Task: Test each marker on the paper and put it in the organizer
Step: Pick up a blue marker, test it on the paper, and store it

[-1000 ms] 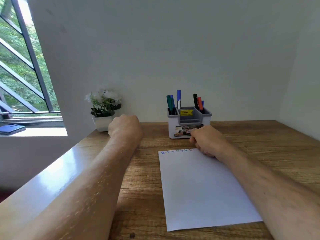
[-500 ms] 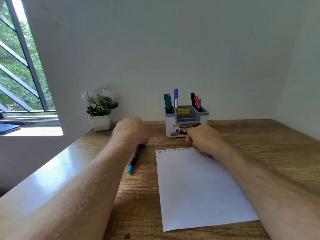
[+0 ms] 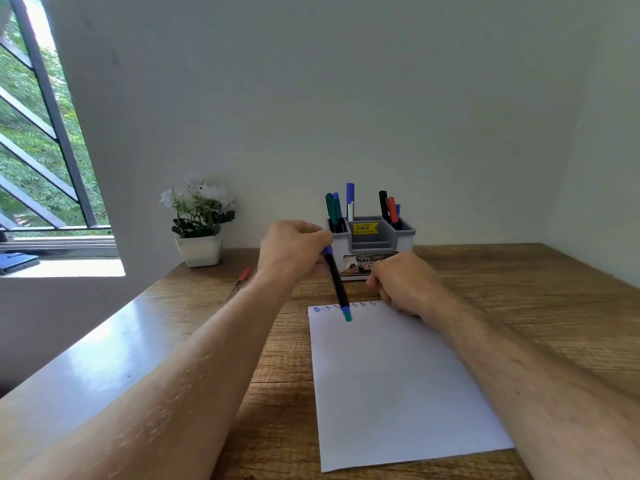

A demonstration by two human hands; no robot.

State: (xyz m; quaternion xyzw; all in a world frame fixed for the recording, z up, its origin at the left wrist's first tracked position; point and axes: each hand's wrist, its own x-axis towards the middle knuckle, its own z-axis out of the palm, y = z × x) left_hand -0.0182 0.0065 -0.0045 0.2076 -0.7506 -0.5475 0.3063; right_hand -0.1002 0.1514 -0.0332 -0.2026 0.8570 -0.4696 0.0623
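Note:
My left hand (image 3: 294,251) grips a black marker (image 3: 337,284) by its upper end. The marker slants down to the right, and its teal tip hangs over the top edge of the white paper (image 3: 391,386). A row of small coloured marks runs along that top edge. My right hand (image 3: 403,282) rests as a fist on the paper's top right corner, with nothing visible in it. Behind both hands stands the grey and white organizer (image 3: 401,240), holding several markers upright. A red marker (image 3: 244,274) lies on the desk to the left of my left forearm.
A white pot of white flowers (image 3: 200,233) stands at the desk's back left. The wooden desk (image 3: 519,306) meets walls behind and to the right. A barred window and a sill with a dark blue object (image 3: 17,262) are at far left.
My left hand has lifted the black marker off the desk and swung it right, over the paper's top edge. The red marker has come into sight. My right hand has stayed put.

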